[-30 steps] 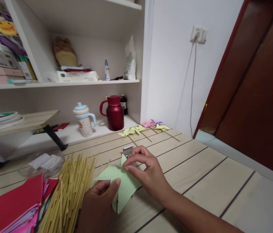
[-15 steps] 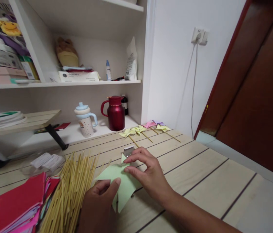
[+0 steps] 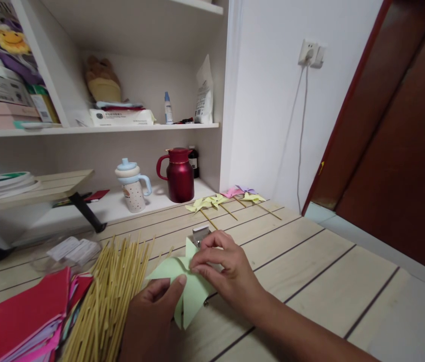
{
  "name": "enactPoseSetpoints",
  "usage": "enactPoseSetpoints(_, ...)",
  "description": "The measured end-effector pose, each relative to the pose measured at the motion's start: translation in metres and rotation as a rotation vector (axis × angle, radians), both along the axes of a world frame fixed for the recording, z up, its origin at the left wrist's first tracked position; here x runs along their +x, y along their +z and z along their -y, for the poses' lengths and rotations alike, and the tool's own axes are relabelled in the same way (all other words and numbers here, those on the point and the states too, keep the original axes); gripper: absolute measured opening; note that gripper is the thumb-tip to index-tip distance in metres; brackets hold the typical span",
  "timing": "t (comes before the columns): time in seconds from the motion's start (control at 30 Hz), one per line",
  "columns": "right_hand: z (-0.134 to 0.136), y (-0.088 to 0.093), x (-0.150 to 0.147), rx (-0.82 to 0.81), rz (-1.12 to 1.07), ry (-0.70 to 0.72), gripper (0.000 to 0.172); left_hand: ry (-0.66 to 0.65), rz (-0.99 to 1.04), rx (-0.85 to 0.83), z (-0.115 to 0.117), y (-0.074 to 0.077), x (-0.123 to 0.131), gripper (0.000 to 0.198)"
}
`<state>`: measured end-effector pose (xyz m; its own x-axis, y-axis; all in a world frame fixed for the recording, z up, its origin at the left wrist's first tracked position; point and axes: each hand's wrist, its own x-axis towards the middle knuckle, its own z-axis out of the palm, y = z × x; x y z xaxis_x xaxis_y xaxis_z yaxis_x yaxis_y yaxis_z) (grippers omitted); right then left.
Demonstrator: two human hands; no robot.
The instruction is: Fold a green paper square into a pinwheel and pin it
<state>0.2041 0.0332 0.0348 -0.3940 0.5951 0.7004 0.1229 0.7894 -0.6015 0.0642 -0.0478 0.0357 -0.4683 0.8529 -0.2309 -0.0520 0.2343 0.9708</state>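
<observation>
Light-green paper (image 3: 195, 297) lies between both hands' fingers. Left hand (image 3: 155, 304): thumb closed toward curled fingers, gripping the paper. Right hand (image 3: 225, 264): fingers pinched on a flap (image 3: 190, 248). Steady the centre; curve the flap without creasing.

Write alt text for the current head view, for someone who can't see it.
The left hand holds light-green paper while the right hand pinches part of it at a dark-striped table. At left lie yellow sticks and a red-topped paper stack; paper pinwheels lie farther back.
</observation>
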Motion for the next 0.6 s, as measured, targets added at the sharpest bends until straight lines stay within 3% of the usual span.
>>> enactPoseSetpoints(0.27,-0.0011,-0.0067,-0.0020,0.182,0.130,-0.039,0.013,0.051,-0.052,-0.039,0.0017,0.0082,-0.0008,0.047)
enactPoseSetpoints(0.6,-0.0004,-0.0050,-0.0028,0.161,0.108,-0.052,0.013,-0.016,0.045,-0.021,0.0015,0.0054,-0.0017,0.047)
